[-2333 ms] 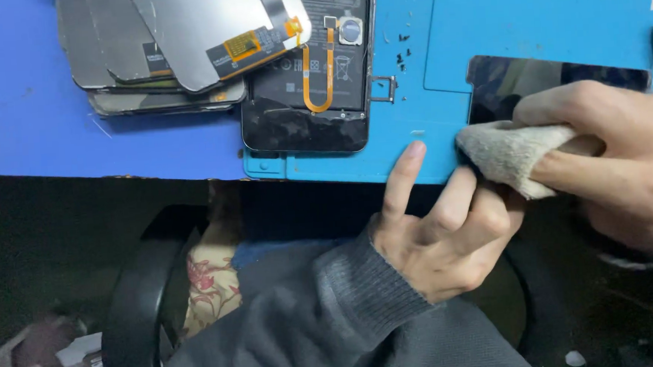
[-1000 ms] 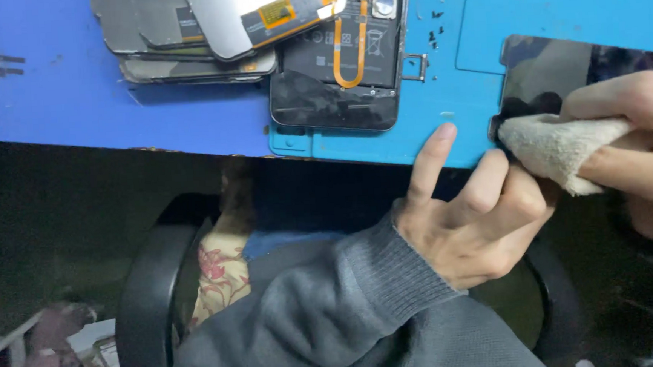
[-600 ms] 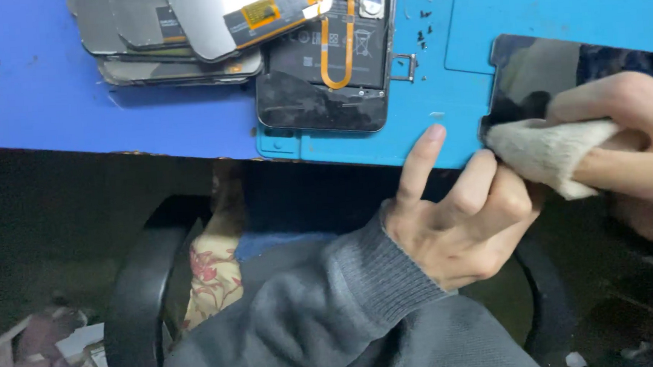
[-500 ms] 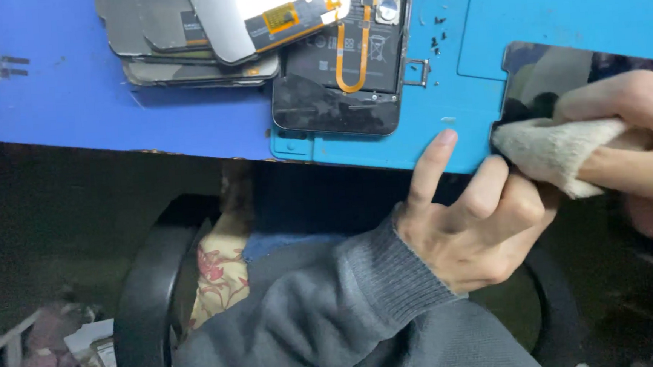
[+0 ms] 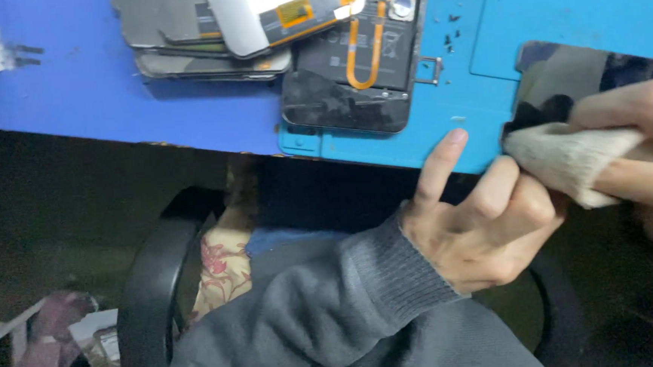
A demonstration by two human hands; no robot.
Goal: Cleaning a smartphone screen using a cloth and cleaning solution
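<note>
R hand [image 5: 642, 149]: fingers clamped on cloth [image 5: 567, 163], pressed to glass panel [image 5: 599, 76] at mat [image 5: 473, 114] front edge. L hand [image 5: 488, 226]: fingers curled, index on mat edge, grasping nothing visible.

A dark, glossy phone screen [image 5: 599, 76] lies flat at about 2 o'clock on the blue mat, its lower part covered by a cloth. At 12 o'clock, a stack of grey display panels [image 5: 181, 34] lies on the desk. The top white panel carries a small orange rectangular label [image 5: 295, 12].
</note>
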